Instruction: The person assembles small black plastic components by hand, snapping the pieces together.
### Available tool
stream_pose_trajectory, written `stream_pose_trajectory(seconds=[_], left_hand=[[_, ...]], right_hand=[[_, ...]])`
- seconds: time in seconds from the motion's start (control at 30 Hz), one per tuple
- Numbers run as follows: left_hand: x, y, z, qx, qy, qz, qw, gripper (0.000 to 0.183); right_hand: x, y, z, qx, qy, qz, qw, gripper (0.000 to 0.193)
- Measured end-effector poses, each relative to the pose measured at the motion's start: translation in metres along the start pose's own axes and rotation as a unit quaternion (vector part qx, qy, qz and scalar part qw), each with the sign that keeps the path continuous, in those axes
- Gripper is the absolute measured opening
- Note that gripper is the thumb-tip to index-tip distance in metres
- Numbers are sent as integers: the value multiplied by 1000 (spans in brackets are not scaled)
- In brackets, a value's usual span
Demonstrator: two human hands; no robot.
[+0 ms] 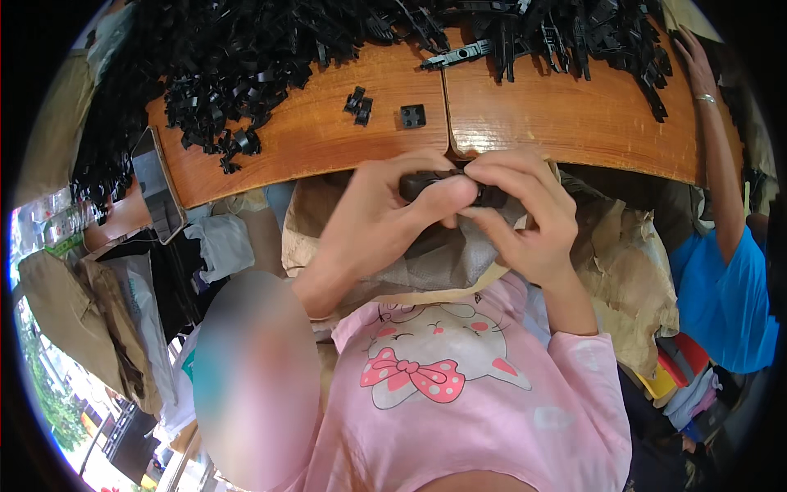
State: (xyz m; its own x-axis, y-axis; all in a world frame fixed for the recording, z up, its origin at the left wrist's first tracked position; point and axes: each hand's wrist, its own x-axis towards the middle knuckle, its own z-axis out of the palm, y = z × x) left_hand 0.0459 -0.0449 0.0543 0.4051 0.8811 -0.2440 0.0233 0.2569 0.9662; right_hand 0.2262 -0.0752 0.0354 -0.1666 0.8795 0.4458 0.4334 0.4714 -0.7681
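Just off the near table edge, both my hands meet around a small black plastic part (416, 182). My left hand (373, 220) is closed on its left side, thumb lying across the front. From the right, my right hand (531, 205) pinches the same part between thumb and fingertips. My fingers cover much of it, so its full shape is hidden. Beyond my hands, a pair of small black clips (358, 106) and a square black plastic piece (413, 116) lie on the wooden table (311, 135).
Heaps of black plastic parts (238, 90) cover the table's far left, with longer black pieces (566, 37) far right. A grey strip-like part (457, 54) lies between. A phone-like device (157, 184) leans at the left edge. An open sack (459, 266) sits below my hands. Another person's arm (721, 156) rests at the right.
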Motion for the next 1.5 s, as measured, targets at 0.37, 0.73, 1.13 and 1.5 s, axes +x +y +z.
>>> stream_pose_trajectory(seconds=[0.37,0.73,1.13,1.5], left_hand=[[36,-24,-44,500,210,203,816,22],[41,-19,-28,318,108,210,918,23],[43,-33,-35,295,34,252,921,24],[45,-34,-36,263,19,265,928,22]], right_hand=[[83,58,-6,-378,-12,-141,915,24],[55,36,0,43,14,222,974,25],[44,28,-15,-70,-115,64,989,29],[59,17,-10,-131,-180,1,975,26]])
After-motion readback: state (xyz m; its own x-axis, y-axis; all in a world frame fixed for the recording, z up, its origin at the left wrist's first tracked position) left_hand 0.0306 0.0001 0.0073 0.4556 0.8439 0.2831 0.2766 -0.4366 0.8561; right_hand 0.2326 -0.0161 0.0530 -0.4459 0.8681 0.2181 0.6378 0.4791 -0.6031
